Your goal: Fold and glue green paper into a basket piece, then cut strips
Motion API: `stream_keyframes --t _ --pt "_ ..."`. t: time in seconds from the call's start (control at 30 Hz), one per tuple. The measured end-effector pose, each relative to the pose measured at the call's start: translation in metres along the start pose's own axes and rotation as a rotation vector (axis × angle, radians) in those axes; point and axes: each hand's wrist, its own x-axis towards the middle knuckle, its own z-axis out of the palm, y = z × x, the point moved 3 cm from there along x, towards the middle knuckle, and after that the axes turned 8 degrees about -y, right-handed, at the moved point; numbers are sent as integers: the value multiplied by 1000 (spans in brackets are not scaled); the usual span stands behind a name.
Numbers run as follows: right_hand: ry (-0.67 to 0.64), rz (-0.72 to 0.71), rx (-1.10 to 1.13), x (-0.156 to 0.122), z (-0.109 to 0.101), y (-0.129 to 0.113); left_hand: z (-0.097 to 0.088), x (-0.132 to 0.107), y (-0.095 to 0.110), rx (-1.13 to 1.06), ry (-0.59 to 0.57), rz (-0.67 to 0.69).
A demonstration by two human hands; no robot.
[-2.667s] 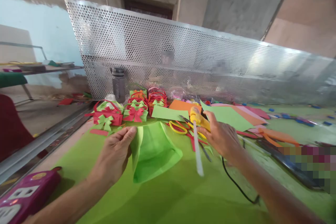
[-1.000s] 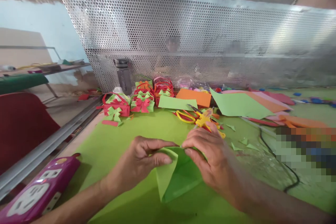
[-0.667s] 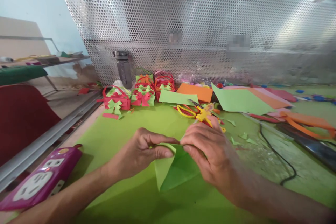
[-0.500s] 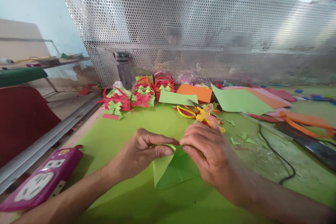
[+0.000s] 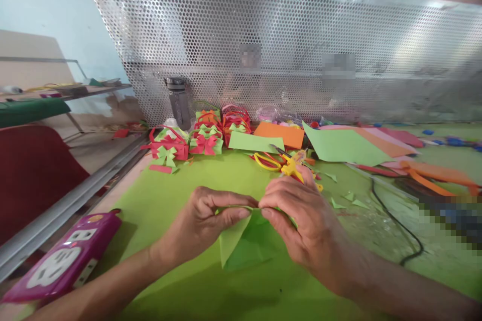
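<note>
A folded piece of green paper (image 5: 235,241) is held above the table between my two hands. My left hand (image 5: 205,218) pinches its upper edge between thumb and forefinger. My right hand (image 5: 301,218) grips the same edge from the other side, its thumb and fingertips almost touching those of the left. The left part of the paper is folded over in a slanting flap, with a darker green part beside it. The right end of the paper is partly hidden by my right hand. Just beyond that hand lie yellow-handled scissors (image 5: 267,161) and a yellow tool (image 5: 291,166).
Small red and green paper baskets with bows (image 5: 205,141) stand at the back, near a grey bottle (image 5: 178,105). Coloured sheets (image 5: 346,144), paper scraps (image 5: 359,202) and a black cable (image 5: 399,225) lie to the right. A purple power strip (image 5: 71,251) rests at the left edge.
The paper's upper edge between my hands looks flatter and more pressed together. Both hands keep nearly the same place; the view has shifted slightly.
</note>
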Motion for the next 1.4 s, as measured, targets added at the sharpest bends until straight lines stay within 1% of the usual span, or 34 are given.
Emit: stream_keyframes --t 0.17,0.4,0.5,0.67,0.8,0.93,1.13,1.4 --pt "32 2 0 0 0 -1 1 0 1 78 37 10" --pt "8 19 13 2 0 0 3 -2 1 183 65 -40" --pt "12 26 23 3 -1 0 4 -2 2 179 65 -41" --pt "-5 43 57 6 0 -2 8 -3 5 198 15 -16" --pt "2 41 62 7 0 -6 9 -3 7 213 0 8" --pt "4 47 49 8 1 -9 11 -3 5 207 -13 -26" --pt "7 23 28 7 6 -10 12 -3 2 153 -14 -146" --pt "-11 -13 -57 5 10 -9 12 -3 7 158 20 -114"
